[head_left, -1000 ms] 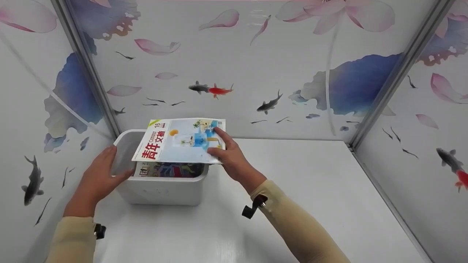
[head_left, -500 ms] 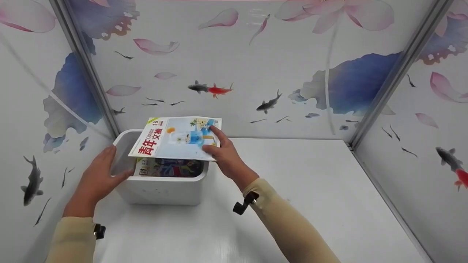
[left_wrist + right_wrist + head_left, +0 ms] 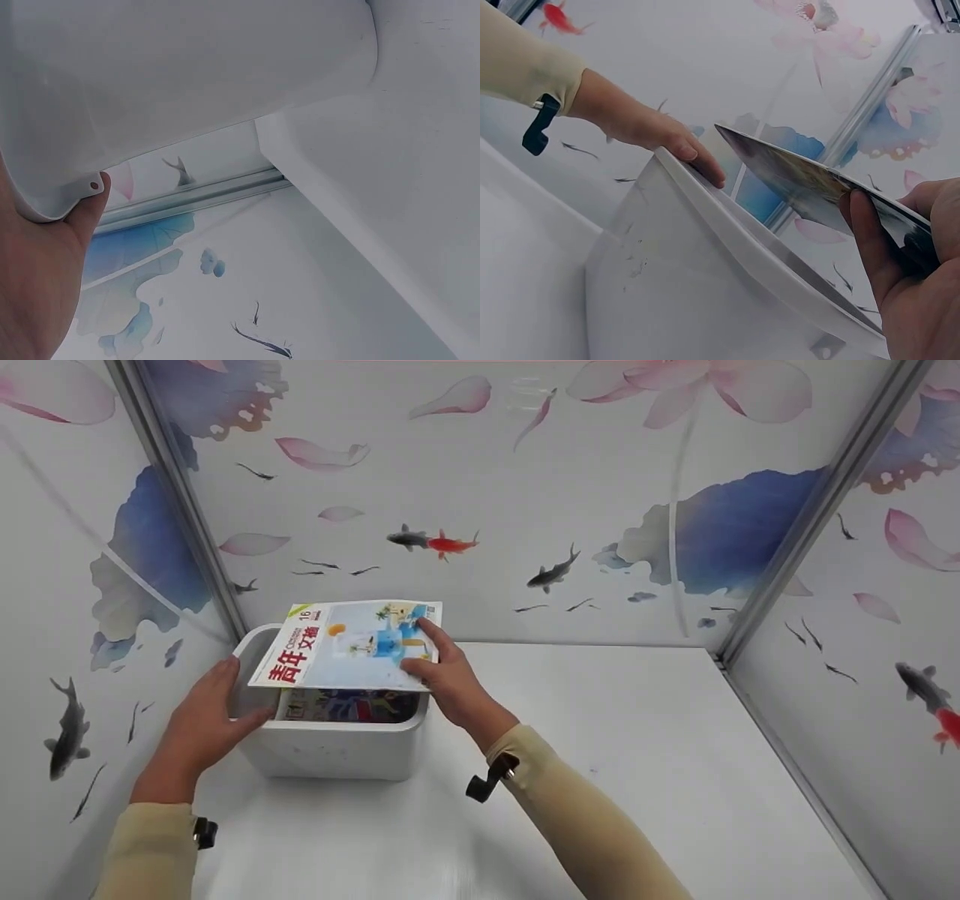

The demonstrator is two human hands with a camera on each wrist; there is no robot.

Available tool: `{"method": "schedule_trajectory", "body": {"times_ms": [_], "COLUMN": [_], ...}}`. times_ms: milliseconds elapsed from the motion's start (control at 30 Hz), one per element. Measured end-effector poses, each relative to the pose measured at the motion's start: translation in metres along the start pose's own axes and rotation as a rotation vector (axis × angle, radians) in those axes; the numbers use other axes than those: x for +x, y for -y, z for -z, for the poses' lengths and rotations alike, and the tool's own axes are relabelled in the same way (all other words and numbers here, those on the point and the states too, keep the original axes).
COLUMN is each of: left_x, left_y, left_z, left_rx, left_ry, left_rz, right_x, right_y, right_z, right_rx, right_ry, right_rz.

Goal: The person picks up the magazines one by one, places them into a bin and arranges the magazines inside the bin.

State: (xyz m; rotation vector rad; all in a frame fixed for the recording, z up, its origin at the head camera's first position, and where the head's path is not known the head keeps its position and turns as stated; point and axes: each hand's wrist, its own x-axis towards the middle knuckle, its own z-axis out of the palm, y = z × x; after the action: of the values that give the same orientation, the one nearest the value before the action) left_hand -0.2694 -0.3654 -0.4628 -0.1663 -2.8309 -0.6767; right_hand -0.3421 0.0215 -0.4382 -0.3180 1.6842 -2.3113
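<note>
A magazine with a light blue cover and red lettering lies nearly level over the white plastic bin. My right hand pinches its right edge, thumb on top. In the right wrist view the fingers support the underside of the magazine, which tilts above the bin's rim. Another magazine with a dark, colourful cover lies inside the bin, partly hidden under the held one. My left hand grips the bin's left rim near its front corner; in the left wrist view, the hand holds the lip.
The bin stands on a white table, close to the left wall and the back wall. Metal corner posts join the printed walls. White tabletop stretches to the right of the bin.
The right hand has moved slightly left with the magazine, carrying it farther over the bin. The left hand and bin have stayed in place.
</note>
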Motion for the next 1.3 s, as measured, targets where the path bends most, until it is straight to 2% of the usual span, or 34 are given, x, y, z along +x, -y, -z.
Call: {"method": "schedule_trajectory", "body": {"times_ms": [300,533,900,1200,1300], "left_x": [0.002,0.001,0.000,0.000,0.000], "left_y": [-0.001,0.000,0.000,0.002,0.001], "left_z": [0.001,0.001,0.000,0.000,0.000], "left_rx": [-0.005,-0.009,0.016,0.025,0.019], "left_ry": [0.027,0.025,0.029,0.031,0.035], "left_rz": [0.025,0.012,0.004,-0.003,-0.001], "right_x": [0.002,0.003,0.004,0.006,0.005], "right_y": [-0.001,-0.002,-0.005,-0.007,-0.007], "right_z": [-0.010,-0.016,-0.023,-0.029,-0.031], "right_rx": [-0.080,-0.145,-0.171,-0.132,-0.156], "right_ry": [0.000,-0.012,-0.013,-0.006,-0.019], "right_rz": [-0.003,-0.003,-0.013,-0.018,-0.024]}}
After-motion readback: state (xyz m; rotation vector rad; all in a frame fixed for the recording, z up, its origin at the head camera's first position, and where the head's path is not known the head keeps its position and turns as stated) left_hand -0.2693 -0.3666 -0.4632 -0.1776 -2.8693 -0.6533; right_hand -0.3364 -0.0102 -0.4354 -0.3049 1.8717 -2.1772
